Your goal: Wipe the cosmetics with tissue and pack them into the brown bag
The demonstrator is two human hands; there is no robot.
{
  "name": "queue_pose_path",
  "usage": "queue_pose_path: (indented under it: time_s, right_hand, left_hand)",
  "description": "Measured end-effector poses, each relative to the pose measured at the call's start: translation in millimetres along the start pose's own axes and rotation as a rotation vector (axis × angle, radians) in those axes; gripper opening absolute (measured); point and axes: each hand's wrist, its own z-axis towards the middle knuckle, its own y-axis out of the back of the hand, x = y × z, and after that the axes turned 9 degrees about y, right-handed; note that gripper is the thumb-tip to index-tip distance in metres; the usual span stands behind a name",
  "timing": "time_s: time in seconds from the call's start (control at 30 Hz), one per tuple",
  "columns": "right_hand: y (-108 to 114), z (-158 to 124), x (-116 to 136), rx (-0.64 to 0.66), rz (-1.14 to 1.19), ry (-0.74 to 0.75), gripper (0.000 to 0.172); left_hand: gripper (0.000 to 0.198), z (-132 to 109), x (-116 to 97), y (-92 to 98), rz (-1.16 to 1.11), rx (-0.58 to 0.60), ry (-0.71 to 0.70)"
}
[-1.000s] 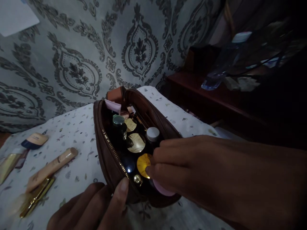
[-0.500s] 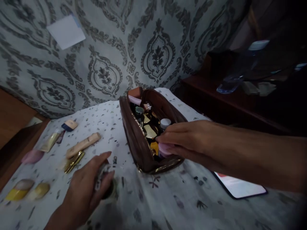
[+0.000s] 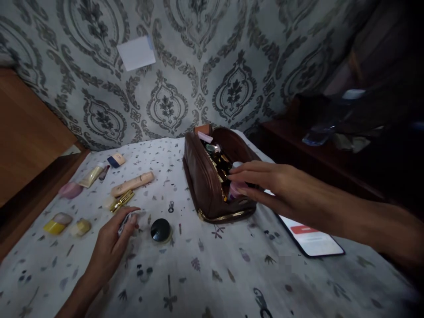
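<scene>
My right hand (image 3: 265,181) reaches into the open brown bag (image 3: 205,185) with its fingers on a pink container (image 3: 236,189). Beside the fingers a white cap (image 3: 237,164) shows, with gold and dark items deeper in. My left hand (image 3: 114,236) is low over the patterned sheet, thumb and forefinger closed on a small crumpled whitish piece (image 3: 127,223); its kind is unclear. Just right of that hand stands a round jar with a black lid (image 3: 161,230). A gold tube (image 3: 122,201) and a beige tube (image 3: 132,184) lie beyond it.
At left lie a pink rounded item (image 3: 70,190), a pale tube (image 3: 92,175), a navy-and-beige item (image 3: 115,160) and yellow pieces (image 3: 58,223). A lit phone (image 3: 308,234) is under my right forearm. A clear bottle (image 3: 319,132) stands on the dark red surface at right.
My left hand has moved left and away from the jar, which now shows fully. My right hand stays at the pink container in the bag. The camera view has shifted.
</scene>
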Motion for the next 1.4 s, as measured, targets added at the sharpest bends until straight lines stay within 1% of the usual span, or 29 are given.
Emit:
queue_pose_path:
  time_s: [0.07,0.1,0.2,0.27,0.3,0.37,0.43,0.5,0.57,0.63,0.7,0.8,0.87,1.0,1.1,1.2,1.3,1.4]
  right_hand:
    - [-1.2,2.5,6.0,0.018,-0.020,0.070,0.027]
    - [-2.8,4.1,11.2,-0.010,-0.025,0.090,0.026]
    - [-13.9,9.4,34.4,-0.167,0.043,0.095,0.019]
    - [-29.3,12.3,51.9,-0.192,0.174,0.111,0.019]
    - [-39.7,13.5,59.8,-0.174,0.250,0.124,0.019]
    - [-65.2,15.9,72.5,-0.088,0.369,0.122,0.020]
    - [-93.3,19.0,81.2,-0.019,0.429,0.079,0.023]
    - [-119.0,23.1,87.2,-0.002,0.456,0.046,0.028]
    - [-139.2,28.1,91.7,-0.005,0.465,0.028,0.031]
    - [-154.3,33.4,95.1,0.008,0.455,0.009,0.035]
    - [-166.7,38.5,97.1,0.052,0.430,-0.017,0.044]
    - [-184.3,45.2,97.0,0.147,0.394,-0.054,0.056]
    - [-194.3,49.3,95.4,0.166,0.380,-0.075,0.057]
    - [-204.7,55.6,92.7,0.089,0.372,-0.122,0.054]
    - [-204.6,55.6,95.6,0.043,0.378,-0.128,0.056]
    - [-202.0,51.6,102.5,0.002,0.330,-0.116,0.058]
    - [-198.0,47.5,109.7,-0.130,0.262,-0.096,0.051]
    - [-191.0,45.3,115.1,-0.297,0.283,-0.072,0.046]
  left_hand:
    - [0.040,-2.4,2.7,-1.9,0.014,0.008,-0.021]
    - [0.039,-3.4,4.1,-3.1,0.021,0.012,-0.030]
    - [0.036,-5.9,7.5,-8.2,0.027,0.039,-0.042]
    - [0.034,-8.3,8.2,-13.2,0.019,0.052,-0.059]
    - [0.033,-9.9,8.1,-16.2,0.015,0.061,-0.075]
    - [0.030,-13.1,8.3,-22.4,0.015,0.079,-0.114]
    - [0.029,-14.2,11.2,-27.3,0.045,0.087,-0.162]
    - [0.029,-10.0,19.3,-28.7,0.121,0.045,-0.220]
    - [0.029,0.6,32.7,-25.3,0.270,-0.058,-0.267]
    - [0.030,15.8,49.3,-18.5,0.425,-0.163,-0.264]
    - [0.030,31.5,65.2,-11.7,0.525,-0.221,-0.221]
    - [0.029,47.1,81.7,-7.8,0.597,-0.220,-0.163]
    - [0.031,50.8,86.8,-10.0,0.641,-0.194,-0.141]
    - [0.039,49.1,88.2,-15.7,0.675,-0.142,-0.105]
    - [0.038,46.0,87.1,-14.2,0.653,-0.100,-0.075]
    - [0.035,41.3,83.7,-9.7,0.573,-0.067,-0.072]
    - [0.034,32.7,74.4,-6.3,0.445,0.003,-0.168]
    - [0.036,22.1,60.3,-5.9,0.298,0.118,-0.330]
